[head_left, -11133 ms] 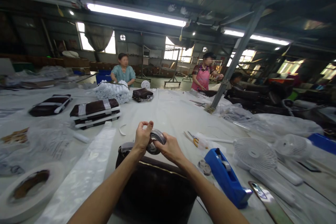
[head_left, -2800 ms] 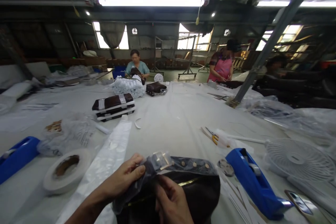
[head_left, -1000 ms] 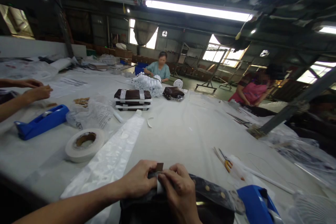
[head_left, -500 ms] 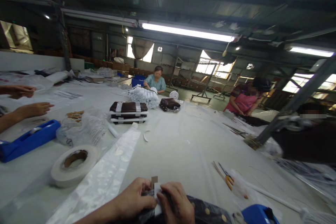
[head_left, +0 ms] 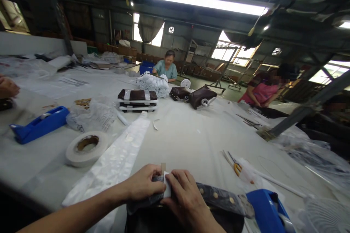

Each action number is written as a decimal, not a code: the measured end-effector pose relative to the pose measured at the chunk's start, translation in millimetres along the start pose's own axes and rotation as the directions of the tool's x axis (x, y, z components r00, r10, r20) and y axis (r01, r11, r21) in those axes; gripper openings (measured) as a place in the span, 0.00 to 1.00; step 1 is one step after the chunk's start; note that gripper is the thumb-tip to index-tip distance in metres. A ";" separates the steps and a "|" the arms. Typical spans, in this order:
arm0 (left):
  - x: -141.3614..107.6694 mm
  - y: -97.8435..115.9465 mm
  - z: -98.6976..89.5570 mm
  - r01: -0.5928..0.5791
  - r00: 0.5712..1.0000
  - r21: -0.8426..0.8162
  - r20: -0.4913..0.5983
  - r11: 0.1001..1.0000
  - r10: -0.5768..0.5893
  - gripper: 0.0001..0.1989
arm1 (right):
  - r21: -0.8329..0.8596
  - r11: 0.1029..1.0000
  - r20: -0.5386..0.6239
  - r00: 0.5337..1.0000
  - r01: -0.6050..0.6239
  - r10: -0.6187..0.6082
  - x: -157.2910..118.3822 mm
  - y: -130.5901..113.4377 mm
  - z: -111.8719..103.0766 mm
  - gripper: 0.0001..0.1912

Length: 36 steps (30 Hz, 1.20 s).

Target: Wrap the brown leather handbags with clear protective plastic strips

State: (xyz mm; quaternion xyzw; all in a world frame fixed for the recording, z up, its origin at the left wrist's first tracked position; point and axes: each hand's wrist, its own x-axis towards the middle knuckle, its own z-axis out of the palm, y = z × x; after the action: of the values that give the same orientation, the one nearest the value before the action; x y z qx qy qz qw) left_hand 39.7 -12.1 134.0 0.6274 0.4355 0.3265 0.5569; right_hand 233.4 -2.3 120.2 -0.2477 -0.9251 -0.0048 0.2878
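A black bag (head_left: pixel 144 220) lies at the near edge of the table, partly cut off by the frame. Along its top runs a dark strap (head_left: pixel 217 196) with gold studs, wrapped in clear plastic. My left hand (head_left: pixel 143 186) is closed on the strap, thumb toward the front. Right beside it my right hand (head_left: pixel 183 193) presses a white strip (head_left: pixel 167 185) against the strap, its fingers bent over it. A small tan tab (head_left: pixel 163 168) sticks up between the hands. What lies under the fingers is hidden.
A blue tape dispenser (head_left: pixel 269 209) stands at right near yellow-handled pliers (head_left: pixel 237 168). At left are a white tape roll (head_left: pixel 86 148), another blue dispenser (head_left: pixel 41 123) and a long white plastic sheet (head_left: pixel 109 164). Wrapped bags (head_left: pixel 138 96) are stacked ahead. A co-worker's hand (head_left: pixel 8 87) shows far left.
My view has tipped down, showing more of the black bag. A brown bag now lies on the far table beside another. The co-worker's hands at left have drawn back toward the frame edge.
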 end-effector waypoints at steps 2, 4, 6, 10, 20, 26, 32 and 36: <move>0.8 -2.5 -0.8 0.037 0.999 -0.047 -0.012 0.998 -0.038 0.07 | 0.026 0.999 0.038 0.999 -0.029 0.028 4.2 -2.1 -6.2 0.22; 2.9 -6.4 -1.9 0.062 0.995 -0.054 -0.072 0.997 -0.066 0.09 | 0.049 0.998 0.052 0.998 -0.044 0.041 5.9 -2.8 -7.7 0.24; 5.6 -10.1 -2.8 0.063 0.987 0.001 -0.149 0.998 -0.062 0.14 | 0.060 0.997 0.031 0.999 -0.046 0.044 5.0 -2.2 -4.3 0.25; 8.9 -13.4 -3.4 0.013 0.974 0.165 -0.223 0.986 0.024 0.17 | 0.055 0.997 -0.045 0.998 -0.050 0.053 0.7 1.0 7.8 0.29; 6.0 -17.3 3.8 -0.034 0.966 0.293 -0.237 0.956 0.107 0.20 | 0.160 0.978 0.067 0.990 -0.130 0.121 5.6 4.8 1.7 0.24; 5.9 -14.3 6.1 -0.018 0.979 0.247 -0.193 0.969 0.067 0.18 | 0.218 0.952 0.137 0.973 -0.214 0.188 6.9 5.3 3.5 0.21; 4.3 -14.2 3.1 0.153 0.982 0.011 -0.118 0.988 -0.150 0.16 | 0.280 0.925 0.157 0.963 -0.256 0.219 7.1 -1.1 2.1 0.19; 1.7 -15.3 0.9 0.182 0.975 -0.040 -0.126 0.983 -0.185 0.17 | 0.296 0.924 0.107 0.970 -0.243 0.220 1.0 -4.5 6.4 0.19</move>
State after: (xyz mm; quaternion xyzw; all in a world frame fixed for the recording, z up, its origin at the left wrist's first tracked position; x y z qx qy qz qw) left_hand 38.4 -10.9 118.6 0.5541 0.5220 0.3197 0.5641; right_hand 227.2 -4.8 115.9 -0.3074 -0.8885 0.1820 0.2880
